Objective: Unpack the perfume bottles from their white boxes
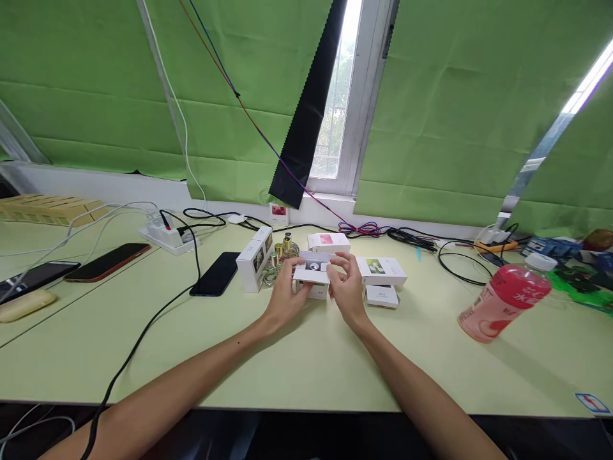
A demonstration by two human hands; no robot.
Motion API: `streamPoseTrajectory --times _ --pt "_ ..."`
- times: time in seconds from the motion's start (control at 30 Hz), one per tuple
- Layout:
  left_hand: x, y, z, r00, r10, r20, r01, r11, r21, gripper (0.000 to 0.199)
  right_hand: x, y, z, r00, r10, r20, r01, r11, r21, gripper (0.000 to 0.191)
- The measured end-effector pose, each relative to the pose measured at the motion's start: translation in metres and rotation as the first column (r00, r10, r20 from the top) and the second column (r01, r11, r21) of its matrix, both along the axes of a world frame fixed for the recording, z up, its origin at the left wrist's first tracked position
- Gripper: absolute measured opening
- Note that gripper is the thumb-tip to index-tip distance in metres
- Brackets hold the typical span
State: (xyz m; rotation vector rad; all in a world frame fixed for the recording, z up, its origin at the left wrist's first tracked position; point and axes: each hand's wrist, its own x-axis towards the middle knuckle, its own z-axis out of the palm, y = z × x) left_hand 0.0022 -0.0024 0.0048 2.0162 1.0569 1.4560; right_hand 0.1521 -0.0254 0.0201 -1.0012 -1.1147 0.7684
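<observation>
A small white box with its top flap open is between my two hands near the middle of the table. My left hand grips its left side, thumb on the front. The fingers of my right hand are bent together at the box's right edge. Inside the opening a dark and white insert shows. Glass bottles with gold and green caps stand just left of the box, beside an upright white box. Behind lies a box with a pink picture. To the right are a box with a green picture and a small white box.
A black phone lies left of the boxes, with a black cable running to the front edge. A pink-labelled bottle stands at right. Two more phones, a power strip and cable coils lie around the table.
</observation>
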Motion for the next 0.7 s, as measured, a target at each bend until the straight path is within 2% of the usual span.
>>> streamPoseTrajectory --times 0.17,0.33,0.47,0.7 --pt "-0.0001 -0.0006 0.0 1.0 0.007 0.008 -0.007 1.0 0.007 0.031 -0.0003 -0.0009 0.002 0.998 0.06 0.015 -0.06 0.998 -0.005 0.027" --pt "0.0 -0.0006 -0.0004 0.999 -0.003 0.038 0.002 1.0 0.011 0.03 -0.0005 -0.002 0.0035 0.998 0.062 0.027 -0.062 0.998 0.004 0.022" --pt "-0.0002 -0.0008 -0.0005 1.0 -0.01 0.03 0.009 1.0 0.021 0.029 -0.0001 -0.0011 0.0018 0.998 0.057 0.034 -0.057 0.998 0.015 0.023" --pt "-0.0031 0.0005 0.0026 0.997 -0.022 -0.078 0.028 0.997 0.072 0.031 -0.0002 -0.0001 -0.0017 0.997 0.013 0.075 -0.014 1.0 0.011 0.033"
